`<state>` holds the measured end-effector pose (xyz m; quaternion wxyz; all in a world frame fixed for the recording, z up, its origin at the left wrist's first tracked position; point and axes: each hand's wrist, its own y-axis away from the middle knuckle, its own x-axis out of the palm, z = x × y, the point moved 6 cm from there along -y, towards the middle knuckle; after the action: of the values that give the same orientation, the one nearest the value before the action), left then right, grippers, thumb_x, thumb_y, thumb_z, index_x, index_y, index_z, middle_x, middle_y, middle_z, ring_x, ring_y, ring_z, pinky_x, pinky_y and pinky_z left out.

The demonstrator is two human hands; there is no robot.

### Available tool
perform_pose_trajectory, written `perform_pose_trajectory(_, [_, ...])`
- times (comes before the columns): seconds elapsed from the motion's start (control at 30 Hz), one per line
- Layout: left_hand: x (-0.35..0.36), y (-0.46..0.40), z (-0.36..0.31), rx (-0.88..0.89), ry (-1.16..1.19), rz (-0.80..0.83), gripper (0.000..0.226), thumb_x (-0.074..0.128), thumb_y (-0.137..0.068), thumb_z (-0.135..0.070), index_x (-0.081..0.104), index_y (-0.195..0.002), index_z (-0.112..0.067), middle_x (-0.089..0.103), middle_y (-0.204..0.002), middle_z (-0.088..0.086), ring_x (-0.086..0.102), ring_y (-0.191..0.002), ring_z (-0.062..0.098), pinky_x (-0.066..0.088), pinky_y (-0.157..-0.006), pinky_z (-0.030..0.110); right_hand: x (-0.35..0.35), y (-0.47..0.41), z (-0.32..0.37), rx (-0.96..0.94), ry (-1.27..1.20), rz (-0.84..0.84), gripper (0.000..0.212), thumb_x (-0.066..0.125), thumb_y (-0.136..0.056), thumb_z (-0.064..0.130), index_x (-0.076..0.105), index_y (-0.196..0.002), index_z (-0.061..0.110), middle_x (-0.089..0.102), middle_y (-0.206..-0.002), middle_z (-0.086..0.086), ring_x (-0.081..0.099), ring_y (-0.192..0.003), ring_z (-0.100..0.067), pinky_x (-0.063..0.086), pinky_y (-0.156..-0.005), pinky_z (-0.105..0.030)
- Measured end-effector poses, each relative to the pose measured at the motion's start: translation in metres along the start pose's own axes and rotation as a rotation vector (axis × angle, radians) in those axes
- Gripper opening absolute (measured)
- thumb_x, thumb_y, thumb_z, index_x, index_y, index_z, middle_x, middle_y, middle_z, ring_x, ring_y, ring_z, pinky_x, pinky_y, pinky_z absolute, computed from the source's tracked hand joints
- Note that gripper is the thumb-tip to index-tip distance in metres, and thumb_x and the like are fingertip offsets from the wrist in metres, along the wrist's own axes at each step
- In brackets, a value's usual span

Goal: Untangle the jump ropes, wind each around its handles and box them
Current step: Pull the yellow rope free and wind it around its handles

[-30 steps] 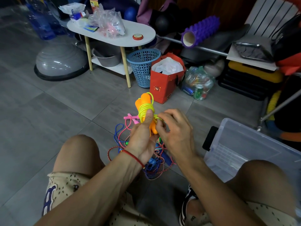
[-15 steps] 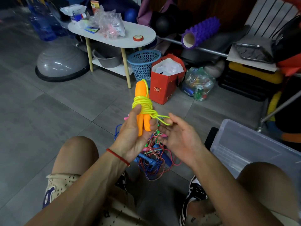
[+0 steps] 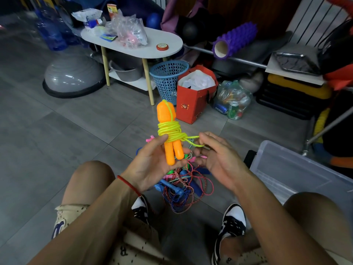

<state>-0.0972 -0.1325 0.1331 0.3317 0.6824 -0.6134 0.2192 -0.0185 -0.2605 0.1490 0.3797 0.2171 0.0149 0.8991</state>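
Holding the pair of orange plastic jump-rope handles [image 3: 171,138] upright at the centre of the frame, my left hand [image 3: 150,165] has its thumb clamped over the lowest turns of the neon yellow cord [image 3: 170,131], I judge to keep the winding from slipping loose. My right hand [image 3: 215,157], just right of it, has a short loop of that cord running to its fingertips; the fingers look loosely curled and I cannot tell for sure whether they pinch the loop, which I take to be the tail end waiting to be tucked. Below and behind both hands, between my knees, the tangled heap of remaining ropes [image 3: 183,188], blue handles and red, pink and braided cords, lies on the grey tiled floor [image 3: 57,131], not yet sorted. At the right edge sits the clear plastic storage box [image 3: 298,175], close enough for an easy drop, with nothing between it and the wound rope. Further up the frame stand a red paper bag [image 3: 193,104], a blue mesh basket [image 3: 168,79], a white oval side table [image 3: 168,48] and a purple foam roller [image 3: 235,41].
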Motion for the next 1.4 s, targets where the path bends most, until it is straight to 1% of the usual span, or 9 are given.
perform_pose_trajectory(0.13, [-0.002,-0.003,0.002,-0.020,0.008,-0.046,0.041,0.053,-0.090,-0.022,0.052,-0.129,-0.008,0.056,-0.110,0.016,0.064,-0.090,0.025,0.055,-0.076,0.038,0.002,0.003,-0.007,-0.027,0.261,-0.008,0.022,0.058,-0.100,0.021,0.068,-0.081,0.014,0.059,-0.070,-0.007,0.050,-0.067,-0.021,0.041,-0.058,-0.030])
perform_pose_trajectory(0.27, [-0.006,-0.005,0.006,0.033,-0.079,-0.129,0.038,0.060,-0.092,-0.024,0.055,-0.128,-0.011,0.059,-0.097,0.012,0.063,-0.067,0.019,0.052,-0.058,0.030,0.004,0.005,-0.018,0.026,0.336,0.008,0.020,0.058,-0.101,0.021,0.068,-0.092,0.007,0.058,-0.074,-0.015,0.052,-0.067,-0.025,0.044,-0.057,-0.029])
perform_pose_trajectory(0.4, [-0.013,-0.007,0.008,0.053,-0.170,-0.194,0.046,0.067,-0.091,-0.023,0.055,-0.132,-0.009,0.066,-0.097,0.008,0.068,-0.076,0.020,0.057,-0.060,0.030,0.006,0.005,-0.025,-0.010,0.526,0.026,0.020,0.060,-0.100,0.024,0.067,-0.087,0.012,0.065,-0.072,-0.005,0.057,-0.064,-0.019,0.048,-0.058,-0.032])
perform_pose_trajectory(0.57, [-0.014,-0.009,0.013,0.045,-0.171,-0.237,0.035,0.066,-0.087,-0.022,0.057,-0.119,-0.010,0.065,-0.091,0.008,0.065,-0.072,0.019,0.054,-0.061,0.031,0.006,0.007,-0.021,-0.107,0.800,-0.014,0.017,0.065,-0.096,0.025,0.065,-0.080,0.019,0.065,-0.062,0.008,0.056,-0.054,-0.001,0.045,-0.056,-0.024])
perform_pose_trajectory(0.7, [-0.016,-0.013,0.012,0.027,-0.075,-0.246,0.021,0.064,-0.089,-0.024,0.055,-0.105,-0.012,0.057,-0.087,0.011,0.057,-0.068,0.021,0.043,-0.051,0.029,0.005,0.006,-0.013,-0.257,0.954,-0.041,0.015,0.067,-0.089,0.027,0.060,-0.077,0.021,0.060,-0.063,0.008,0.057,-0.056,-0.016,0.050,-0.055,-0.038])
perform_pose_trajectory(0.77, [-0.020,-0.015,0.012,0.011,-0.009,-0.247,0.026,0.066,-0.087,-0.025,0.053,-0.104,-0.011,0.054,-0.085,0.011,0.054,-0.066,0.019,0.041,-0.047,0.026,0.006,0.007,-0.008,-0.342,1.024,-0.061,0.015,0.069,-0.087,0.021,0.060,-0.076,0.017,0.056,-0.065,0.011,0.054,-0.058,-0.011,0.049,-0.056,-0.035])
perform_pose_trajectory(0.93, [-0.028,-0.017,0.013,0.016,-0.012,-0.233,0.035,0.072,-0.086,-0.030,0.051,-0.108,-0.012,0.052,-0.088,0.013,0.053,-0.068,0.021,0.045,-0.049,0.028,0.007,0.008,-0.013,-0.256,0.869,-0.027,0.015,0.069,-0.089,0.016,0.063,-0.076,0.015,0.060,-0.063,0.009,0.055,-0.057,-0.006,0.050,-0.057,-0.030])
perform_pose_trajectory(1.13, [-0.032,-0.018,0.012,0.069,-0.050,-0.211,0.031,0.068,-0.092,-0.034,0.054,-0.109,-0.013,0.052,-0.100,0.016,0.058,-0.080,0.022,0.050,-0.073,0.039,0.012,0.012,-0.027,-0.039,0.486,0.039,0.016,0.065,-0.095,0.009,0.066,-0.084,-0.002,0.064,-0.064,-0.010,0.056,-0.058,-0.015,0.047,-0.056,-0.024])
perform_pose_trajectory(1.4, [-0.037,-0.021,0.021,0.056,-0.013,-0.201,0.053,0.070,-0.092,-0.044,0.042,-0.129,-0.019,0.040,-0.109,0.013,0.048,-0.091,0.031,0.044,-0.082,0.052,0.023,0.016,-0.040,-0.070,0.458,-0.039,0.017,0.067,-0.095,0.012,0.069,-0.084,-0.001,0.068,-0.066,-0.009,0.060,-0.062,-0.018,0.053,-0.063,-0.031])
